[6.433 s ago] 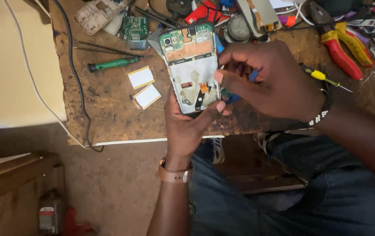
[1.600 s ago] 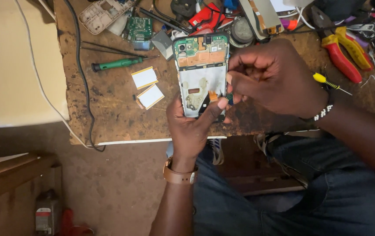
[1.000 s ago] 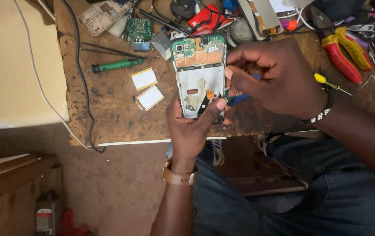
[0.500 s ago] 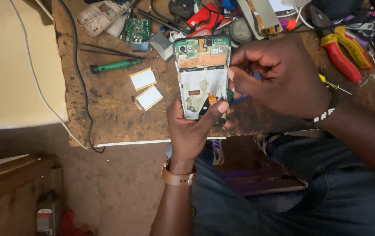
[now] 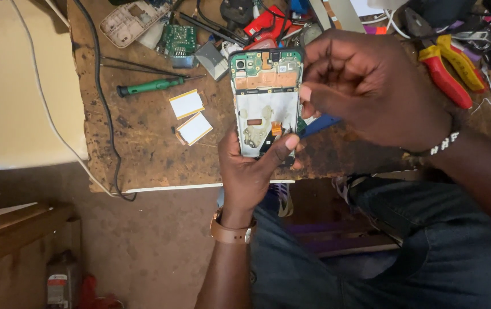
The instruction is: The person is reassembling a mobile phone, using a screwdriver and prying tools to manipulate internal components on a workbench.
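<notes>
**Opened phone upright in my left hand, right fingers working its right edge**

Going left to right: on the workbench (image 5: pixel 142 154) there's a green screwdriver (image 5: pixel 151 86) lying flat toward the back left, and two small white pads (image 5: pixel 191 117) just in front of it, well apart from what I'm doing

My left hand (image 5: pixel 248 169) is wrapped around the bottom of the opened phone (image 5: pixel 267 100), thumb pressed across its lower face, so that hand is clamped on it. The phone stands above the bench's front edge with its long axis running away from me, camera end and green board at the top, bare metal midframe below

My right hand (image 5: pixel 371 86) sits just to the right of it, fingers curled in with the fingertips (image 5: pixel 307 94) touching the phone's right edge about halfway up. A blue tool (image 5: pixel 320 124) pokes out under that hand by the lower right side; I'd say I'm pinching it, but the grip itself is hidden. So the phone lies left of my right fingers, and the right hand is the one doing the close work

Compared with half a second ago: phone's tilt and height barely changed, right fingers sit slightly higher on the edge. Red and yellow pliers (image 5: pixel 448 71) at the back right haven't moved
</notes>
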